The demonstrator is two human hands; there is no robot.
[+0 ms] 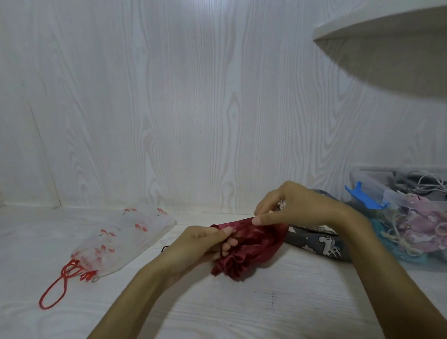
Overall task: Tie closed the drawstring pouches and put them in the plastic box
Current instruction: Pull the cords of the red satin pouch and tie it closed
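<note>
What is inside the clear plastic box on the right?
The plastic box holds several pouches in pink, blue and grey, with pale cords. Its bottom and the exact count of pouches are covered.

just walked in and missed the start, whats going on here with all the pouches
A person holds a dark red satin pouch in both hands, left hand gripping it, right hand pinching its top edge. A sheer white pouch with red cord and a grey printed pouch lie loose on the table. The plastic box already holds several.
</note>
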